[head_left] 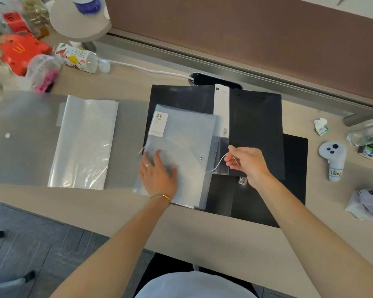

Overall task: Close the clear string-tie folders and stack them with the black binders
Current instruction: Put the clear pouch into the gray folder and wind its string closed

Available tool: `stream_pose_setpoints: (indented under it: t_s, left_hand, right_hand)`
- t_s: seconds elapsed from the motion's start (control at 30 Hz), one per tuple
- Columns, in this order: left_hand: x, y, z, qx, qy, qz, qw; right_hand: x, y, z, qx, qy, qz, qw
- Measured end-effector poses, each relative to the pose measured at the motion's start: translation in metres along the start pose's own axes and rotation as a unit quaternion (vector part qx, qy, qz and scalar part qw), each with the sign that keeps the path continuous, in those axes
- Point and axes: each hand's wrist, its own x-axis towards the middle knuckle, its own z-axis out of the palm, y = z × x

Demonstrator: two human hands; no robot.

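Note:
A clear string-tie folder [187,138] with a "20 pockets" label lies on top of the black binders [256,125] in the middle of the desk. My left hand [157,171] presses flat on the folder's lower left part. My right hand [246,162] pinches the folder's white string [219,162], which runs from the folder's right edge near a small round button [201,158]. A second clear folder [30,138] lies open on the left, with a sheaf of clear pockets [84,143] spread on it.
Bottles, a red paper bag [19,50] and plastic clutter fill the far left. A white cable [149,70] runs to a desk grommet. A white controller [333,158], tissue packs and a bottle lie on the right. A partition wall rises behind.

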Motion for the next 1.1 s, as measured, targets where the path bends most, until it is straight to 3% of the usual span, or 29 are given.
stream_pose_setpoints:
  t_s: [0.1,0.23,0.33,0.47,0.6,0.7,0.93,1.1]
  left_hand:
    - [0.007,-0.004,-0.006,0.057,-0.034,-0.052,0.996]
    - [0.016,-0.015,-0.014,0.048,-0.056,-0.089,0.993]
    - [0.023,-0.023,-0.022,0.011,-0.040,-0.090,0.995]
    - [0.023,-0.017,-0.027,-0.052,-0.081,-0.095,0.991]
    - [0.016,-0.005,-0.018,0.063,-0.095,-0.064,0.991]
    - [0.017,-0.008,-0.016,0.076,-0.091,-0.056,0.991]
    - [0.034,-0.010,-0.024,0.000,-0.124,-0.077,0.989]
    - [0.034,-0.021,-0.038,-0.253,-0.118,-0.073,0.958]
  right_hand:
    - [0.002,-0.005,0.004,-0.003,-0.026,-0.022,0.999]
    - [-0.002,-0.012,-0.007,0.066,-0.046,-0.041,0.996]
    - [-0.002,-0.013,-0.019,0.035,-0.064,-0.055,0.996]
    - [0.000,-0.013,-0.018,-0.006,-0.098,-0.019,0.995]
    - [0.008,-0.019,-0.010,-0.030,-0.037,-0.017,0.999]
    - [0.023,-0.028,0.000,-0.056,-0.023,-0.031,0.998]
    - [0.056,-0.037,0.058,-0.171,-0.109,-0.055,0.978]
    - [0.071,-0.035,0.080,-0.260,-0.102,-0.084,0.957]
